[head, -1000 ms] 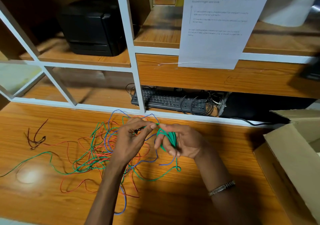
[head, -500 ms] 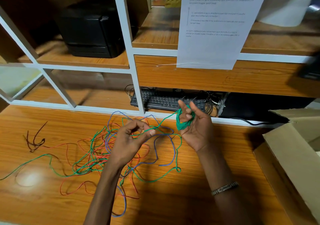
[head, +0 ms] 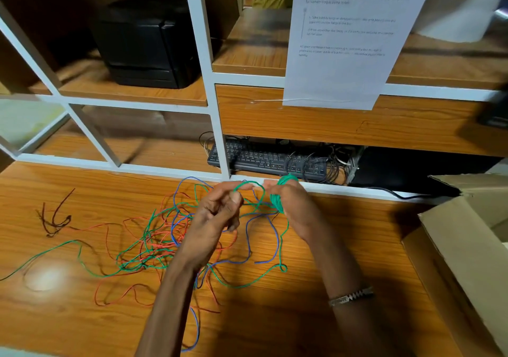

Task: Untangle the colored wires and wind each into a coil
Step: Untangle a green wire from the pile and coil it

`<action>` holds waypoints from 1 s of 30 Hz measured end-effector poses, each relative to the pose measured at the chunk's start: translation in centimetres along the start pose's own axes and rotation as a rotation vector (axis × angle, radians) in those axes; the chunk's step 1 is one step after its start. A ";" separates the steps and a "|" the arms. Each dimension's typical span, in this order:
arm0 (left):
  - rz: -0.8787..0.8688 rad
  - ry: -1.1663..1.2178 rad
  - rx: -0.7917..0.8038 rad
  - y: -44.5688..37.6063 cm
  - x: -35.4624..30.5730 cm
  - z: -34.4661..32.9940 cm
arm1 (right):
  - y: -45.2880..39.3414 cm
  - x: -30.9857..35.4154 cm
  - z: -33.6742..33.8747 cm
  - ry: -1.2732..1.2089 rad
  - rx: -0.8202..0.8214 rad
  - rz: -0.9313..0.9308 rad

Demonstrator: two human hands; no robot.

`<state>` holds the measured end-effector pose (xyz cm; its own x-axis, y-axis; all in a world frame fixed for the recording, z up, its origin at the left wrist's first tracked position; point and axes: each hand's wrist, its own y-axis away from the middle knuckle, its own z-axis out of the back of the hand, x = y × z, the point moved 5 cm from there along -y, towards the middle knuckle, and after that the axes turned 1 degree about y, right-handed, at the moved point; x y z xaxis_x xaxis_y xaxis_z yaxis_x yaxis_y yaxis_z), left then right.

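Observation:
A tangle of green, red and blue wires (head: 162, 241) lies spread on the wooden table (head: 316, 315). My right hand (head: 295, 208) has a small coil of green wire (head: 276, 198) wound round its fingers. My left hand (head: 220, 211) pinches the free run of that green wire (head: 244, 184), which arches between the two hands. More of the green wire (head: 255, 278) trails loosely below the hands. A separate dark brown wire (head: 55, 216) lies at the left.
An open cardboard box (head: 467, 246) stands at the right edge. A white-framed shelf (head: 220, 136) rises behind the table, holding a black keyboard (head: 264, 158) with cables, a black device (head: 145, 46) and a hanging paper sheet (head: 346, 40).
My right hand, raised with palm open half a second ago, has come down and turned over with the green coil. My left hand lifted slightly, keeping hold of the green wire.

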<state>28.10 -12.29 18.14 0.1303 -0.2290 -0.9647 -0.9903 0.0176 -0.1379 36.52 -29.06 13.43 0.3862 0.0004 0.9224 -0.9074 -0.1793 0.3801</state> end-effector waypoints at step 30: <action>0.137 -0.372 -0.023 -1.0 3.0 3.1 | 1.1 0.6 2.1 0.542 -0.015 0.242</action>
<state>29.68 -10.00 14.66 0.0018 0.1427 -0.9898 -1.0000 0.0006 -0.0017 36.08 -31.32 14.25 0.0320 0.4641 0.8852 -0.9628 -0.2235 0.1519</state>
